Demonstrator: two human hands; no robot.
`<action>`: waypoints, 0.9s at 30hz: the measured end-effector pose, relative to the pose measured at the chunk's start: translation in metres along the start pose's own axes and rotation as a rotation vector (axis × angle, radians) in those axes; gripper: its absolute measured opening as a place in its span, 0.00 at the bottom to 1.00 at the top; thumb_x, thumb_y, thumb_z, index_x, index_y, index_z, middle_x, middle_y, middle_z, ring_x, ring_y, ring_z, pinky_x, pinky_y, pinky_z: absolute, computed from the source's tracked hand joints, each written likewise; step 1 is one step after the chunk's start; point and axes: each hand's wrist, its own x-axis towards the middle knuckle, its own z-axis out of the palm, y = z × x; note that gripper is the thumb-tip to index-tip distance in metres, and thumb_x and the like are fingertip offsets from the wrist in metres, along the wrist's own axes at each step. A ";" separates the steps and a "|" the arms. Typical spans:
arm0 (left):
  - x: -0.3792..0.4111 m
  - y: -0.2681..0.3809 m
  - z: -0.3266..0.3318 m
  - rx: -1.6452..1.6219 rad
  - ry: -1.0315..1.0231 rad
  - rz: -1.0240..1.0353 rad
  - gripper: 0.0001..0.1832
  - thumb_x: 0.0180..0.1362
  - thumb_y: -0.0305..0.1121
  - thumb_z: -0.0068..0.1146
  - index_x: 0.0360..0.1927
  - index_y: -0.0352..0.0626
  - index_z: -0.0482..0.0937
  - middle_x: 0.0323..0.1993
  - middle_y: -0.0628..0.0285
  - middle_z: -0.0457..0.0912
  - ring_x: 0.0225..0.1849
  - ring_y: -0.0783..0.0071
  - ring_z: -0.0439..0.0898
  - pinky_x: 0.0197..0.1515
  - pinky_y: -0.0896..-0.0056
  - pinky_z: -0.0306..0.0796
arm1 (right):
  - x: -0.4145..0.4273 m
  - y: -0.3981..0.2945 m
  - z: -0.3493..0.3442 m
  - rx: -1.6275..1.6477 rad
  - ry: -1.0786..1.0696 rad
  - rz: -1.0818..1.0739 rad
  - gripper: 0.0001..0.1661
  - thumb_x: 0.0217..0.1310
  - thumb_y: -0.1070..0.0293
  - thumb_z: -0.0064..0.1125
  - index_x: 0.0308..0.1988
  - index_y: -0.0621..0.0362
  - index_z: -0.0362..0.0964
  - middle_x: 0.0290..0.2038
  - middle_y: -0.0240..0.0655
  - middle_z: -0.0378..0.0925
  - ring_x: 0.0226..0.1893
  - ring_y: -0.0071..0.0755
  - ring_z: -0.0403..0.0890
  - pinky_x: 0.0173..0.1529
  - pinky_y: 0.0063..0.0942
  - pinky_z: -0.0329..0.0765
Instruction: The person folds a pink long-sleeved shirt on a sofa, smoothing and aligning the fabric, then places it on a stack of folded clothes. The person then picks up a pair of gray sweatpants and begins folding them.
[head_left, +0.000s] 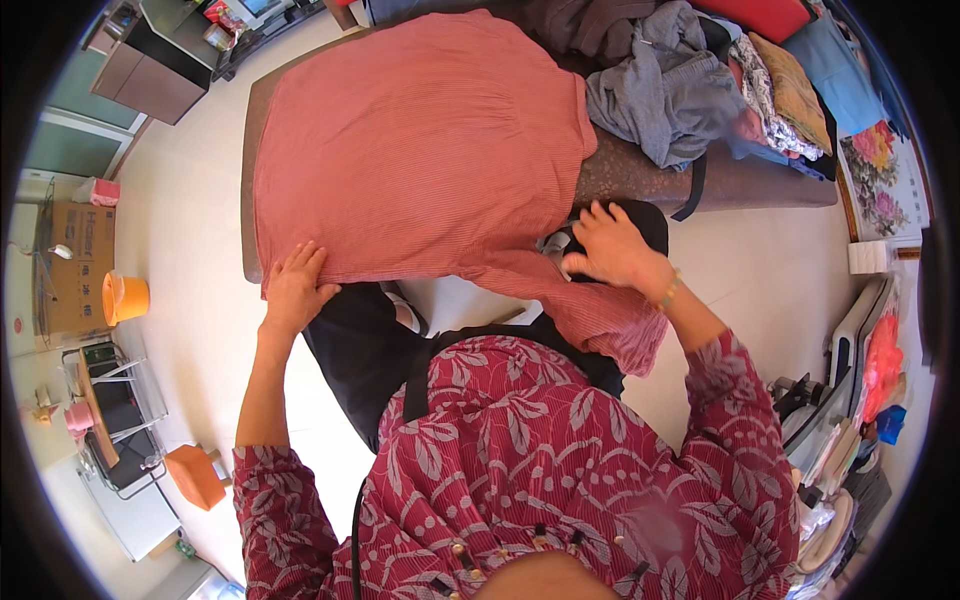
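Observation:
A coral-pink ribbed garment (405, 150) lies spread over a brown padded bench (637, 172), its gathered part toward the right. One sleeve hangs off the near edge across my right thigh. My left hand (296, 289) rests flat on the garment's near left corner, fingers apart. Over my right knee, beside the garment's near right edge, my right hand (611, 244) is held with spread fingers and nothing in it; a bracelet circles that wrist.
A crumpled grey garment (664, 90) and a stack of folded clothes (787, 97) lie on the bench's right. An orange bucket (126, 298), a cardboard box (82, 262) and an orange stool (195, 476) stand at left. Piled items (832, 450) line the right side.

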 end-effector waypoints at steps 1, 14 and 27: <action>-0.004 -0.009 0.004 -0.051 0.072 -0.009 0.32 0.45 0.36 0.65 0.56 0.41 0.71 0.61 0.57 0.68 0.64 0.59 0.63 0.63 0.54 0.57 | -0.015 -0.004 -0.006 0.071 -0.073 -0.039 0.43 0.49 0.36 0.56 0.51 0.64 0.68 0.60 0.48 0.62 0.66 0.54 0.52 0.67 0.49 0.49; -0.025 -0.073 0.045 -0.342 0.485 -0.278 0.15 0.49 0.16 0.53 0.40 0.42 0.79 0.44 0.58 0.81 0.44 0.62 0.79 0.48 0.69 0.73 | -0.105 -0.027 0.012 0.605 0.333 -0.074 0.12 0.41 0.69 0.66 0.31 0.57 0.75 0.39 0.35 0.78 0.47 0.41 0.75 0.66 0.43 0.58; 0.035 -0.141 -0.021 -1.040 0.434 -0.299 0.09 0.56 0.22 0.50 0.40 0.34 0.78 0.36 0.66 0.81 0.35 0.84 0.74 0.41 0.82 0.69 | 0.023 0.059 -0.189 0.187 0.577 -0.217 0.10 0.48 0.76 0.55 0.35 0.58 0.75 0.31 0.42 0.77 0.35 0.50 0.77 0.39 0.35 0.74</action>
